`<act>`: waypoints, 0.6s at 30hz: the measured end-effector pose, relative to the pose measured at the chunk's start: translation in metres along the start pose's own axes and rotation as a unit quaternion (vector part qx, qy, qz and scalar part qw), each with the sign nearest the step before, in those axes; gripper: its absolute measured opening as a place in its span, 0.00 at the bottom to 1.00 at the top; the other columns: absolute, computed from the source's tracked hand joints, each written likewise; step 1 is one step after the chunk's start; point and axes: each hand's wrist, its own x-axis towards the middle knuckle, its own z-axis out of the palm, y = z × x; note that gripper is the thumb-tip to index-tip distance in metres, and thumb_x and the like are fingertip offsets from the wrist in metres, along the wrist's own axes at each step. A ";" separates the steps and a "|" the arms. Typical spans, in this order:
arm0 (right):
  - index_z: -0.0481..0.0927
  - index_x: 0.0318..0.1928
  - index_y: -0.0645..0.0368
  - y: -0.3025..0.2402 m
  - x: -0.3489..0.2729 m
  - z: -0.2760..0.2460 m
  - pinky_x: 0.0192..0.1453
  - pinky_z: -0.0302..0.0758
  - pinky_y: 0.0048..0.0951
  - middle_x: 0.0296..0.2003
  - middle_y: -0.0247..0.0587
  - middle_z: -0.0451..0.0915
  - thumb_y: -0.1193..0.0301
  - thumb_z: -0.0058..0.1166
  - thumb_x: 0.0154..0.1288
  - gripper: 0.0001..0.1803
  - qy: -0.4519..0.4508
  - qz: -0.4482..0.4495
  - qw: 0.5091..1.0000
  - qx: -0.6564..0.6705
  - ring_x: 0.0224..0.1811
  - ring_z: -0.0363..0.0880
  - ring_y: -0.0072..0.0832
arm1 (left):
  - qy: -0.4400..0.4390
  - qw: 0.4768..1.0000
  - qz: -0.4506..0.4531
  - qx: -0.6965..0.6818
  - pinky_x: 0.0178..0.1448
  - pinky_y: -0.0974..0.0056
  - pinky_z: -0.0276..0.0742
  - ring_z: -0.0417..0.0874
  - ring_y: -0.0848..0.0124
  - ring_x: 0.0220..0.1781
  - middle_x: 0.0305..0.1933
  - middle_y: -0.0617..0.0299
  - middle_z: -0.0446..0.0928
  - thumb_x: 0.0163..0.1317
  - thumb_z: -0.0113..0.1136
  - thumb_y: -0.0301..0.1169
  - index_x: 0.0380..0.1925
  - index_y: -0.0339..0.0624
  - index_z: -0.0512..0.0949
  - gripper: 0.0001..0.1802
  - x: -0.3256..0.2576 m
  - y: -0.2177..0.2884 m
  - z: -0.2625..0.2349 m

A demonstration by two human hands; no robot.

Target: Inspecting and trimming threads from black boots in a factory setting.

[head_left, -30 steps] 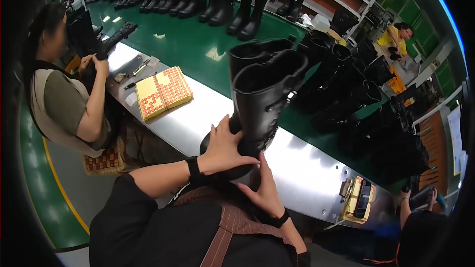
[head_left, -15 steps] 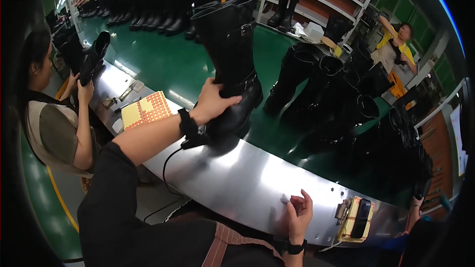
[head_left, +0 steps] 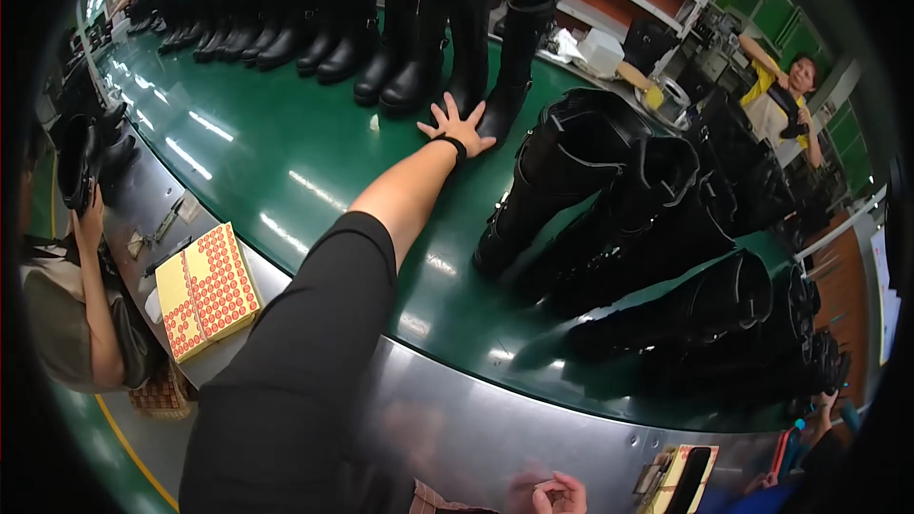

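Note:
My left hand reaches far across the green table with its fingers spread wide. It is at the feet of two tall black boots: one boot stands upright behind the fingers, and a buckled boot leans slightly right beside the thumb. Whether the fingertips touch the leather, I cannot make out. Low in the picture, my right hand hovers over the metal edge strip, cut off by the frame. Its fingers are loosely bent, and nothing shows in them.
Rows of black boots line the back of the green table. More boots crowd the right side. A sticker-sheet stack lies left; a phone lies right. A co-worker's hand holds a boot at the left.
My left hand has let go of the boot it held over the metal strip and now extends farther away with fingers spread. My right hand has dropped lower, towards the frame's bottom edge.

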 end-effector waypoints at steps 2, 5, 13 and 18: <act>0.73 0.56 0.67 0.000 0.000 0.001 0.51 0.74 0.26 0.39 0.40 0.80 0.84 0.59 0.63 0.21 -0.028 -0.041 0.999 0.018 0.41 0.77 0.24 | 0.038 0.999 0.012 0.036 0.73 0.23 0.36 0.32 0.39 0.81 0.82 0.47 0.28 0.58 0.54 0.66 0.75 0.80 0.50 0.45 0.003 -0.005 0.001; 0.74 0.54 0.65 0.004 0.002 0.001 0.49 0.74 0.27 0.37 0.39 0.81 0.83 0.59 0.63 0.19 -0.013 -0.032 0.999 0.023 0.41 0.78 0.25 | -0.070 0.997 0.028 0.030 0.73 0.23 0.36 0.34 0.39 0.81 0.82 0.50 0.32 0.63 0.56 0.53 0.74 0.80 0.51 0.40 -0.006 -0.006 -0.025; 0.80 0.45 0.66 0.009 0.011 -0.004 0.43 0.75 0.23 0.30 0.35 0.82 0.80 0.66 0.56 0.14 -0.038 -0.084 0.996 -0.019 0.34 0.79 0.20 | 0.131 0.870 0.375 -0.292 0.70 0.52 0.67 0.68 0.45 0.69 0.66 0.39 0.69 0.48 0.61 0.29 0.37 0.45 0.83 0.13 -0.196 -0.033 -0.067; 0.80 0.45 0.65 0.003 0.010 -0.002 0.42 0.75 0.22 0.29 0.34 0.81 0.79 0.65 0.57 0.14 -0.070 -0.100 0.992 -0.040 0.33 0.78 0.19 | 0.129 0.904 0.375 -0.160 0.76 0.44 0.54 0.50 0.39 0.76 0.75 0.35 0.49 0.50 0.72 0.46 0.54 0.50 0.82 0.30 -0.259 0.028 -0.044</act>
